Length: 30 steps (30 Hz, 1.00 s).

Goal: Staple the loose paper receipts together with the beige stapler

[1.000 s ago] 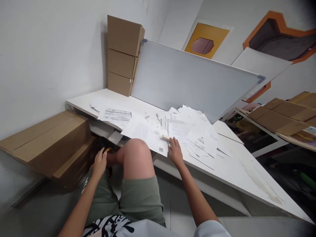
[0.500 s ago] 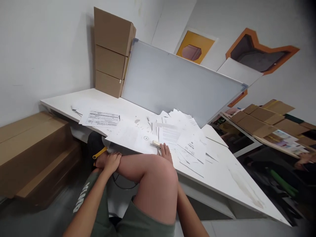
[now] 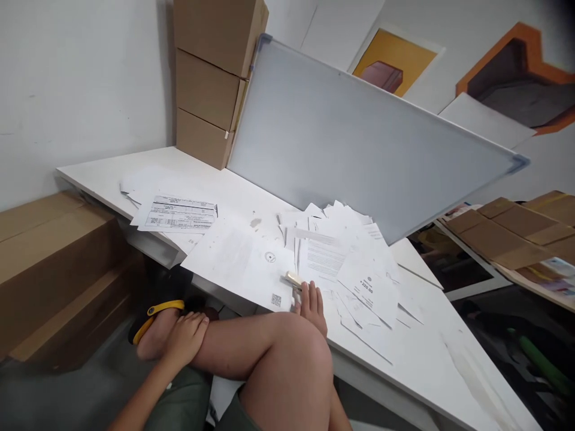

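The left hand (image 3: 185, 338) is lying open on the person's bare foot (image 3: 155, 335) below the white table (image 3: 449, 338), while the open right hand (image 3: 311, 304) is resting at its front edge, just beside a small cream block (image 3: 293, 279) on scattered papers (image 3: 323, 254).

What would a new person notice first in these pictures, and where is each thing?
A loose heap of white papers covers the middle of the white desk, with the right hand at its near edge. Behind the heap leans a large whiteboard, and three stacked cardboard boxes stand in the corner at its left end.
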Motion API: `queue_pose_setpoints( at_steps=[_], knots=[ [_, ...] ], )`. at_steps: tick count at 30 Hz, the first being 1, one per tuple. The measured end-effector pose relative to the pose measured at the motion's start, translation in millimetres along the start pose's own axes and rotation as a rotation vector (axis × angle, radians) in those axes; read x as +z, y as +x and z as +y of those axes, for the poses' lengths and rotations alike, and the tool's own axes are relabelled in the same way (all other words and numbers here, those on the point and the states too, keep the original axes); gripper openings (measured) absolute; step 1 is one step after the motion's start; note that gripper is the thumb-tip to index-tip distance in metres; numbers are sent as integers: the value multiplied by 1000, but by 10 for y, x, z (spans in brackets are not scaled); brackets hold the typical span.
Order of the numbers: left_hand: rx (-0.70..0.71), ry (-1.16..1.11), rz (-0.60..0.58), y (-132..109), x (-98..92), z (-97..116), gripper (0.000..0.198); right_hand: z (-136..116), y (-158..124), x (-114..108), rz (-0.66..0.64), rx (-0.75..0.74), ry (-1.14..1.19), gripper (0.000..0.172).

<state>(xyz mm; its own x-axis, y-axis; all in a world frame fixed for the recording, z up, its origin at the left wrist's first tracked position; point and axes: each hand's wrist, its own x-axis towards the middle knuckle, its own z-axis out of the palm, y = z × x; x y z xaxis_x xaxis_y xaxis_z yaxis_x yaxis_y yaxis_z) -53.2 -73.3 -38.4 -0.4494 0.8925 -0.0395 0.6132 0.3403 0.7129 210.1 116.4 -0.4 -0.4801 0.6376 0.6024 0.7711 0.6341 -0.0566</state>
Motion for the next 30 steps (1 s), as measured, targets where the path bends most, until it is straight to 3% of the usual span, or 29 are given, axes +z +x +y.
queue_pose_setpoints(
  at_steps=[4, 7, 13, 18, 22, 25, 30],
  knots=[
    [-65, -63, 37, 81, -3, -87, 41, -101, -56, -16, 66, 71, -28, 58],
    [-130, -125, 91, 65, -30, -36, 42, -166, -63, -47, 85, 98, -11, 57],
    [-107, -470, 181, -69, -49, 466, 37, -154, -18, -133, 86, 38, -1, 56],
    [-216, -683, 178, 140, -90, 845, 44, -169, 22, -209, 77, 23, 46, 55],
    [-167, -516, 376, 430, -251, 1034, 30, -163, 38, -230, 49, 10, 63, 59],
    [-162, -277, 491, 651, -487, 1066, 19, -152, 42, -237, 20, 18, 75, 61],
    [-186, 350, 321, 1010, -987, 1030, 27, -149, 42, -203, 29, 43, 87, 59]
  ],
)
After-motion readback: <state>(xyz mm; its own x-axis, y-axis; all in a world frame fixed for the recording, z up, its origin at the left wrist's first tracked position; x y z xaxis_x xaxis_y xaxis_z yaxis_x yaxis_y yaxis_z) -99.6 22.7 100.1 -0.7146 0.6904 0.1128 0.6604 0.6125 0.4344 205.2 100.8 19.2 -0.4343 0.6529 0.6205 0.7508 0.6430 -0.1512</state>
